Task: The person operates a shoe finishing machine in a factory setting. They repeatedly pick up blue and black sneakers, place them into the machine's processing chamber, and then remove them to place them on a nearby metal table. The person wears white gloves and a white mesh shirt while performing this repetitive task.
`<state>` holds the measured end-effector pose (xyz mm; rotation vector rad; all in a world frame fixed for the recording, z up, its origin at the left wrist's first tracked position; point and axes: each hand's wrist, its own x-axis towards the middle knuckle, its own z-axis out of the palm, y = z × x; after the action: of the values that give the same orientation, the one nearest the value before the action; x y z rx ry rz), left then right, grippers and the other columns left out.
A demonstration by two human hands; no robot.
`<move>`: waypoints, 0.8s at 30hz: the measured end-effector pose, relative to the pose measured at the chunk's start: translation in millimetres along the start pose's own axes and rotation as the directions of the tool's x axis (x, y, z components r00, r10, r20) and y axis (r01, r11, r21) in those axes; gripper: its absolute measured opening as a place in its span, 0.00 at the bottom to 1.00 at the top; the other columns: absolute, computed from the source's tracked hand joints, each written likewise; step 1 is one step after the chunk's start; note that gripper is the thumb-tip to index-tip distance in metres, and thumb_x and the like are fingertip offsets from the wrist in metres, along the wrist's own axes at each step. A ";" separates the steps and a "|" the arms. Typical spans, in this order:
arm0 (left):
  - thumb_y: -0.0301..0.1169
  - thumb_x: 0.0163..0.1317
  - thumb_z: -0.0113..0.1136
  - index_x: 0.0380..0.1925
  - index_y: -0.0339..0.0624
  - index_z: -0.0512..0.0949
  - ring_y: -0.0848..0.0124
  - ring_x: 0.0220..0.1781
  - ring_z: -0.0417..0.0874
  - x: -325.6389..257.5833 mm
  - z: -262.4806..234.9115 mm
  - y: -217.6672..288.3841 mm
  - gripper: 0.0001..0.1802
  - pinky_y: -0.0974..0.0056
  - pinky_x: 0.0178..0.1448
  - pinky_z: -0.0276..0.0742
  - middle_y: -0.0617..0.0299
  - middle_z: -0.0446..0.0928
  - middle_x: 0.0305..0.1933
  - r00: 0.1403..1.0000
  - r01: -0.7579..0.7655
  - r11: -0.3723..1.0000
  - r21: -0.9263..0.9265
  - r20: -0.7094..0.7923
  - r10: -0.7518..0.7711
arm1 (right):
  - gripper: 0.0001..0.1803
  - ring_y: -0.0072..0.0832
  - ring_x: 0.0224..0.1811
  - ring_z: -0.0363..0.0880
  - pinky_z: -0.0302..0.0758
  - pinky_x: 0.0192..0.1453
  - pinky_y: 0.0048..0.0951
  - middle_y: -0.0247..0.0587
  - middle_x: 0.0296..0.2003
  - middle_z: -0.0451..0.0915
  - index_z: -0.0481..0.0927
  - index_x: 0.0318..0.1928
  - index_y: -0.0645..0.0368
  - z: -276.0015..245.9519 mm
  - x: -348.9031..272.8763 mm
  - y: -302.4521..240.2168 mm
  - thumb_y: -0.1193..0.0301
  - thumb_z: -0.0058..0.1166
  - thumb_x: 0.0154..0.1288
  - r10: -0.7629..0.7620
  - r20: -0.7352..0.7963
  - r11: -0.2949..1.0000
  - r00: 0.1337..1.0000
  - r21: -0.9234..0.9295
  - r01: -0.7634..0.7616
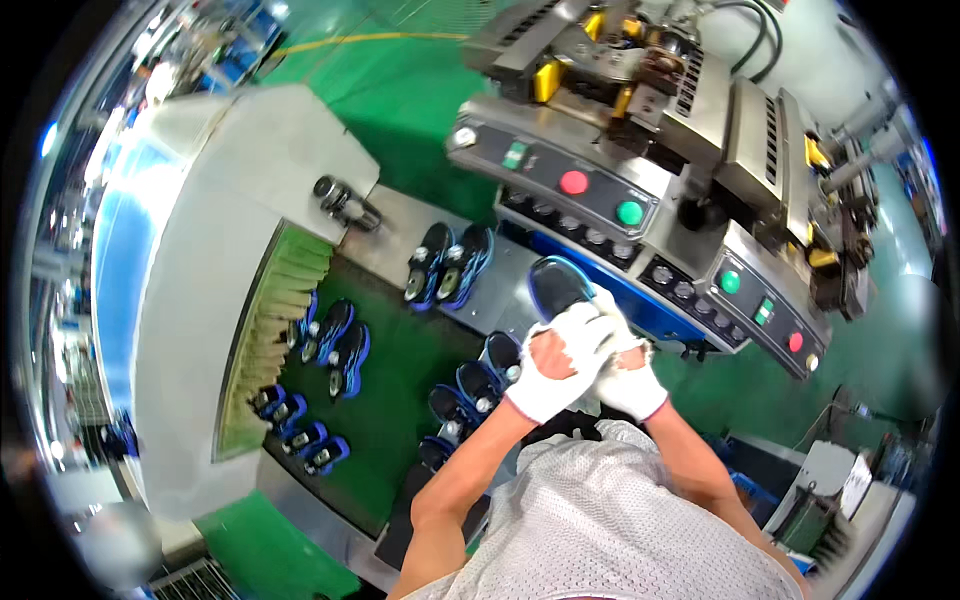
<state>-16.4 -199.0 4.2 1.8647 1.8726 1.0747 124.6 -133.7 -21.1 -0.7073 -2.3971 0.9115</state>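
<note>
A dark shoe [556,286] with a blue rim is held out in front of me, its toe end pointing away. My left hand [562,358], in a white work glove with bare skin showing at its back, is closed over the near end of the shoe. Close against it, my right hand [622,368], gloved the same way, also grips that end. The fingers overlap, so the heel part of the shoe is hidden. Just left of my hands, several similar shoes [478,380] lie on the metal ledge.
Beyond the shoe stands a machine with metal clamps and a button panel [572,182]; a second panel [762,305] is at right. Two shoes [466,262] rest on a metal plate. Leftward, more shoes [348,358] sit on a green belt [385,425] by a white housing with a strip curtain [262,345].
</note>
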 end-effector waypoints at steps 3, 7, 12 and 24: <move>0.34 0.61 0.70 0.58 0.43 0.80 0.48 0.63 0.80 88.0 40.2 73.7 0.25 0.53 0.63 0.80 0.46 0.78 0.63 0.922 -0.369 0.877 -0.308 -0.001 0.388 | 0.24 0.33 0.49 0.84 0.81 0.53 0.33 0.40 0.48 0.84 0.78 0.57 0.59 -89.6 -71.2 81.1 0.70 0.68 0.61 0.531 -0.040 0.788 0.846 0.391 -0.476; 0.28 0.60 0.72 0.65 0.35 0.73 0.49 0.70 0.75 173.7 66.4 151.1 0.33 0.52 0.71 0.74 0.42 0.72 0.69 0.885 -0.461 0.879 -0.119 0.015 0.466 | 0.34 0.21 0.49 0.83 0.83 0.52 0.31 0.34 0.50 0.84 0.73 0.66 0.59 -211.8 -119.1 58.1 0.76 0.68 0.59 0.807 0.031 0.129 0.590 0.965 -0.227; 0.20 0.68 0.61 0.75 0.36 0.61 0.54 0.74 0.72 235.8 142.9 157.5 0.36 0.52 0.76 0.71 0.46 0.66 0.74 0.995 -0.072 0.884 -0.463 0.030 0.097 | 0.38 0.42 0.55 0.86 0.85 0.60 0.44 0.58 0.58 0.81 0.69 0.68 0.73 -257.5 -178.3 84.4 0.68 0.68 0.61 0.790 -0.251 0.220 0.559 0.968 0.124; 0.35 0.71 0.64 0.75 0.35 0.60 0.51 0.74 0.73 372.0 297.9 226.4 0.38 0.53 0.75 0.72 0.39 0.66 0.73 0.954 0.020 0.891 -0.454 0.275 0.118 | 0.44 0.49 0.55 0.86 0.84 0.63 0.49 0.62 0.56 0.81 0.66 0.70 0.73 -333.5 -192.2 139.6 0.60 0.70 0.60 0.736 -0.512 0.365 0.444 0.851 0.377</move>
<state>303.6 216.3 63.1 1.6893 1.2778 1.0644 506.7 -7.8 55.0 -0.7317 -0.5151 1.3299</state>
